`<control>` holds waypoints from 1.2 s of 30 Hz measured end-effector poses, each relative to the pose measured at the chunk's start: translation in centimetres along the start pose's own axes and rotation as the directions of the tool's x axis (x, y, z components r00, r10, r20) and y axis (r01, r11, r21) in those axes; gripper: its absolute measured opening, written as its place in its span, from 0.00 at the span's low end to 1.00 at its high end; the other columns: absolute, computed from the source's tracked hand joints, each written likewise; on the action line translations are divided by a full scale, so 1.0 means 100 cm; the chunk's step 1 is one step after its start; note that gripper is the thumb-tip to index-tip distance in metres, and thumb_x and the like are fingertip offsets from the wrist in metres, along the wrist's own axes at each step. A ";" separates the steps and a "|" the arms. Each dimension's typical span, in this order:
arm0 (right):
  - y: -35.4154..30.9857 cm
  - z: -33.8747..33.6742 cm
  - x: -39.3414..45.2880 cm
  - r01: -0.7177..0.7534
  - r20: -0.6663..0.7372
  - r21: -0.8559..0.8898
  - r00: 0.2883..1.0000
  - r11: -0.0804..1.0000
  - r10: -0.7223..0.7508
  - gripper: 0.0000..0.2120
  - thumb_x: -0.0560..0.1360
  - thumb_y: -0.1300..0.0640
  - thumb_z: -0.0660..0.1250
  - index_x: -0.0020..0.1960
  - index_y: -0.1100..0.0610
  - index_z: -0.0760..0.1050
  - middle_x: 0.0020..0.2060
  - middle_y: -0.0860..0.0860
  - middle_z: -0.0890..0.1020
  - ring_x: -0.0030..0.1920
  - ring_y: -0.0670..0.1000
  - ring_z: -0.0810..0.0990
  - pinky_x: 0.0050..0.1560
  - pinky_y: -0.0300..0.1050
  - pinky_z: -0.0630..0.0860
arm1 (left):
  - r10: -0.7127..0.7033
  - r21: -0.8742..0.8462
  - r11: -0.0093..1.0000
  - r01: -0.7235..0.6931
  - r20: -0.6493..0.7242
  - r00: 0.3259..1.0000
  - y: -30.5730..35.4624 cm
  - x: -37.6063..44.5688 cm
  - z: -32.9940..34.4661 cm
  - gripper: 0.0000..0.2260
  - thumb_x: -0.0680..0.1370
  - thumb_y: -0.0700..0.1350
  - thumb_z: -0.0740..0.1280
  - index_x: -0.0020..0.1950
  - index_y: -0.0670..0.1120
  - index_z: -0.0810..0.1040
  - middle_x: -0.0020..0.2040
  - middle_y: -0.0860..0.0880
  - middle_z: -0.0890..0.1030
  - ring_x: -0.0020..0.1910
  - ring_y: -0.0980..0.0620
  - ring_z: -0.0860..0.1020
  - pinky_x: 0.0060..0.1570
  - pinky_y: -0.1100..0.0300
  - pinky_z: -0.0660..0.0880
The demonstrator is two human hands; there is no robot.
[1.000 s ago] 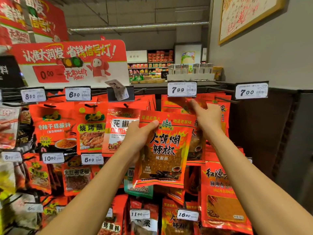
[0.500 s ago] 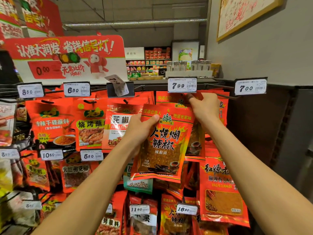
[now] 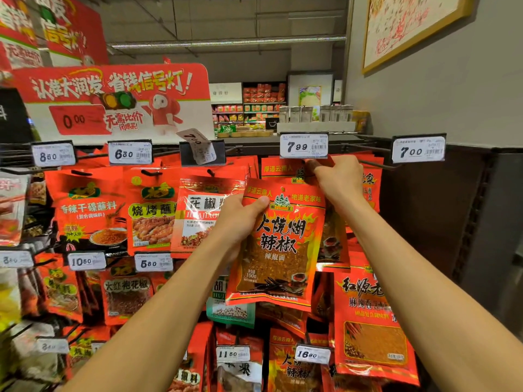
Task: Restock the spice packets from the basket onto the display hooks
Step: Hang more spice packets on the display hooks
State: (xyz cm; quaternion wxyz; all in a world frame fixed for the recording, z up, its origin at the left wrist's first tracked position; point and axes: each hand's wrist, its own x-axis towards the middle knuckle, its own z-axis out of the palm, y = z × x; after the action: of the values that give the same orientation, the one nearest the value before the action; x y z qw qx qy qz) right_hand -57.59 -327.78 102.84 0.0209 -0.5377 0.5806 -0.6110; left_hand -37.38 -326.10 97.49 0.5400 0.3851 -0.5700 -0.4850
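My left hand [image 3: 240, 219] grips the upper left corner of a red chili powder packet [image 3: 280, 250], held upright in front of the display. My right hand [image 3: 339, 179] pinches the top of the same kind of packets hanging on the hook [image 3: 311, 162] under the 7.99 price tag [image 3: 304, 145]. The held packet's top edge sits just below that hook. The basket is out of view.
Rows of red spice packets hang on hooks to the left and below, each hook with a price tag. An empty hook with a 7.00 tag [image 3: 418, 149] juts out at the right. A grey wall [image 3: 452, 108] stands beyond it. A red promotional sign [image 3: 113, 100] tops the rack.
My left hand has lifted the chili packet slightly closer to the 7.99 hook. My right hand has stayed at the hanging packets' tops.
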 end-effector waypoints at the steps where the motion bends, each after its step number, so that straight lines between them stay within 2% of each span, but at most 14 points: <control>1: 0.002 -0.001 -0.001 -0.009 0.006 0.015 1.000 1.000 0.009 0.16 0.73 0.44 0.74 0.43 0.58 0.86 0.38 0.54 0.86 0.40 0.55 0.82 0.41 0.50 0.77 | -0.002 0.016 1.000 0.002 -0.006 1.000 0.000 0.001 0.002 0.05 0.81 0.45 0.69 0.51 0.44 0.80 0.38 0.47 0.87 0.38 0.48 0.86 0.39 0.52 0.81; 3: 0.007 -0.004 0.001 -0.059 0.035 0.076 0.998 0.995 0.056 0.19 0.73 0.44 0.75 0.43 0.61 0.84 0.37 0.57 0.86 0.38 0.57 0.82 0.38 0.51 0.76 | 0.000 0.065 0.998 0.001 -0.021 1.000 -0.002 0.002 0.004 0.04 0.80 0.44 0.69 0.49 0.44 0.80 0.34 0.49 0.85 0.35 0.50 0.84 0.41 0.52 0.80; 6: 0.014 -0.009 0.005 -0.158 0.117 0.167 0.983 0.973 0.140 0.18 0.71 0.44 0.77 0.45 0.61 0.84 0.40 0.58 0.86 0.42 0.61 0.85 0.43 0.61 0.81 | -0.034 0.116 0.993 0.037 -0.022 0.999 -0.003 0.005 0.006 0.03 0.81 0.43 0.68 0.48 0.45 0.79 0.32 0.51 0.84 0.30 0.54 0.82 0.33 0.59 0.78; 8: 0.017 -0.007 0.008 -0.165 0.106 0.118 0.983 0.979 0.153 0.18 0.71 0.43 0.77 0.41 0.59 0.82 0.37 0.55 0.86 0.39 0.58 0.84 0.38 0.56 0.79 | -0.053 0.114 0.992 0.055 -0.021 0.998 -0.003 0.006 0.007 0.04 0.81 0.43 0.68 0.47 0.45 0.79 0.32 0.50 0.84 0.29 0.54 0.82 0.31 0.61 0.77; 10: 0.018 -0.003 0.011 -0.169 0.058 0.041 0.984 0.985 0.166 0.21 0.70 0.41 0.77 0.34 0.57 0.78 0.33 0.51 0.83 0.36 0.56 0.80 0.33 0.49 0.70 | -0.043 0.079 0.996 0.045 -0.024 0.999 -0.003 0.006 0.008 0.04 0.81 0.43 0.68 0.47 0.44 0.80 0.32 0.50 0.84 0.30 0.54 0.83 0.30 0.62 0.77; 13: 0.018 0.007 0.016 -0.196 0.070 0.004 0.978 0.981 0.195 0.21 0.72 0.41 0.76 0.32 0.55 0.75 0.37 0.53 0.83 0.40 0.56 0.80 0.37 0.48 0.67 | 0.013 0.043 0.999 -0.010 -0.061 0.998 -0.003 0.001 0.009 0.04 0.81 0.44 0.68 0.50 0.46 0.80 0.36 0.50 0.86 0.35 0.52 0.85 0.34 0.59 0.79; 15: 0.020 0.009 0.019 -0.251 0.123 0.123 0.964 0.960 0.236 0.17 0.72 0.45 0.77 0.33 0.54 0.76 0.37 0.52 0.84 0.40 0.55 0.82 0.41 0.49 0.74 | 0.059 0.039 0.998 -0.055 -0.102 0.993 -0.004 0.001 0.008 0.03 0.81 0.44 0.69 0.49 0.47 0.81 0.36 0.52 0.86 0.36 0.53 0.85 0.38 0.58 0.79; 18: 0.028 0.000 0.013 -0.253 0.101 0.298 0.967 0.920 0.233 0.09 0.73 0.49 0.76 0.39 0.51 0.80 0.33 0.42 0.82 0.39 0.48 0.81 0.49 0.52 0.78 | 0.090 0.038 0.996 -0.086 -0.112 0.990 -0.001 0.002 0.013 0.03 0.80 0.45 0.70 0.47 0.48 0.81 0.36 0.53 0.86 0.35 0.55 0.85 0.34 0.62 0.77; 21: 0.031 -0.015 0.001 -0.147 0.009 0.439 0.987 0.887 0.159 0.09 0.72 0.44 0.70 0.49 0.47 0.81 0.46 0.44 0.83 0.49 0.47 0.80 0.49 0.47 0.76 | 0.086 0.017 0.996 -0.085 -0.117 0.989 0.004 0.006 0.029 0.04 0.79 0.46 0.71 0.44 0.48 0.81 0.34 0.53 0.85 0.32 0.56 0.84 0.34 0.60 0.78; 24: 0.029 -0.023 -0.008 -0.129 0.085 0.588 0.992 0.798 0.098 0.09 0.69 0.45 0.69 0.43 0.47 0.85 0.45 0.44 0.85 0.50 0.47 0.82 0.51 0.48 0.77 | 0.047 -0.025 0.998 -0.050 -0.100 0.994 0.013 0.014 0.049 0.06 0.79 0.50 0.71 0.47 0.47 0.82 0.37 0.51 0.87 0.37 0.53 0.86 0.39 0.57 0.80; 26: 0.028 -0.023 -0.008 -0.150 0.146 0.561 0.986 0.814 0.081 0.05 0.68 0.49 0.72 0.40 0.48 0.86 0.45 0.45 0.86 0.51 0.49 0.82 0.56 0.55 0.78 | 0.037 -0.047 0.998 -0.044 -0.129 0.991 0.019 0.021 0.060 0.08 0.78 0.51 0.72 0.48 0.46 0.83 0.37 0.51 0.87 0.37 0.54 0.86 0.36 0.61 0.80; 29: 0.026 -0.022 -0.004 -0.108 0.093 0.387 0.993 0.916 0.077 0.04 0.71 0.50 0.76 0.42 0.48 0.82 0.49 0.50 0.85 0.56 0.54 0.82 0.61 0.59 0.79 | 0.037 -0.047 0.998 -0.047 -0.198 0.979 0.027 0.028 0.071 0.08 0.77 0.50 0.73 0.45 0.46 0.81 0.34 0.51 0.86 0.35 0.53 0.85 0.32 0.60 0.80; 33: 0.017 -0.020 0.003 -0.085 0.030 0.220 0.996 0.972 0.080 0.11 0.72 0.43 0.76 0.42 0.49 0.78 0.43 0.48 0.85 0.48 0.52 0.84 0.48 0.55 0.82 | 0.034 -0.040 0.998 -0.047 -0.277 0.960 0.030 0.032 0.074 0.10 0.77 0.51 0.72 0.46 0.43 0.82 0.44 0.40 0.86 0.45 0.41 0.86 0.48 0.44 0.82; 36: 0.011 -0.014 0.007 -0.026 -0.002 0.093 1.000 0.995 0.027 0.10 0.75 0.46 0.73 0.41 0.49 0.77 0.41 0.47 0.83 0.46 0.53 0.82 0.43 0.51 0.78 | 0.057 -0.021 0.998 -0.067 -0.314 0.948 0.032 0.036 0.070 0.13 0.76 0.55 0.73 0.43 0.46 0.79 0.41 0.40 0.84 0.40 0.45 0.80 0.44 0.49 0.78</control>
State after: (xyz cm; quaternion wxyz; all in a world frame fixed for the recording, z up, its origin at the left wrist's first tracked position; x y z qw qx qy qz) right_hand -59.47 -327.58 102.84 0.0533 -0.5275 0.5585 -0.6379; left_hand -44.45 -327.90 101.80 0.6444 0.4304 -0.4814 -0.4095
